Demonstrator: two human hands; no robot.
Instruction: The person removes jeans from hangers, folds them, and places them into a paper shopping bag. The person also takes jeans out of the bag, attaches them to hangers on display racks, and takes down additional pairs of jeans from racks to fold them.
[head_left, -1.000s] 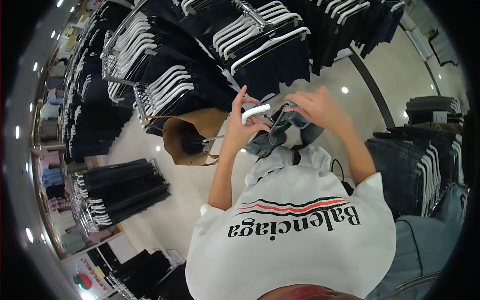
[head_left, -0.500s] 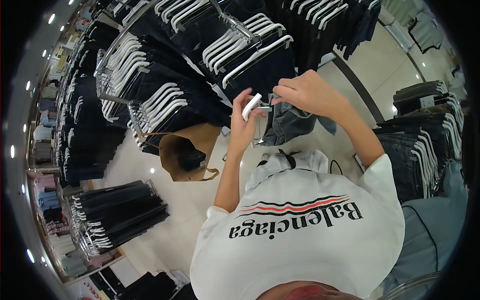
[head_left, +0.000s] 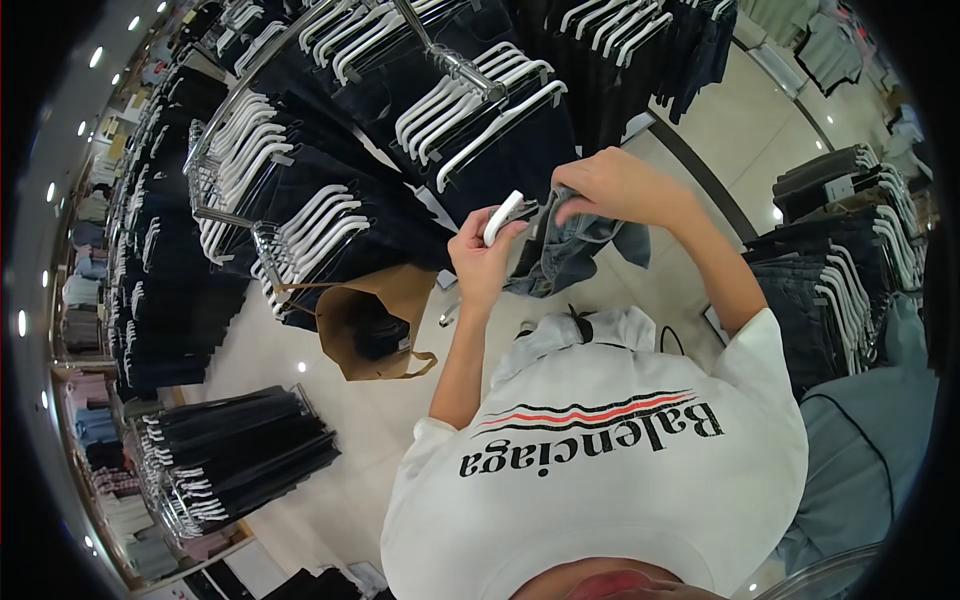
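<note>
In the middle of the head view, my left hand (head_left: 482,258) is closed around the end of a white clip hanger (head_left: 503,217). The hanger's metal hook shows below that hand. To its right, my right hand (head_left: 612,188) grips the upper edge of a pair of grey-blue jeans (head_left: 575,250), which hang folded beneath it. The hanger's clip end lies close to the waistband; whether it still touches the cloth, I cannot tell. Part of the jeans is hidden behind my right hand.
Racks of dark trousers on white hangers (head_left: 480,95) stand ahead and to the left. An open brown paper bag (head_left: 340,325) sits left of my left arm. More jeans (head_left: 790,300) hang at the right. Black trousers (head_left: 250,430) hang at lower left.
The hanger has tilted, and its hook has swung out to the left below my left hand. My right hand has shifted slightly right with the jeans, widening the gap from the hanger.
</note>
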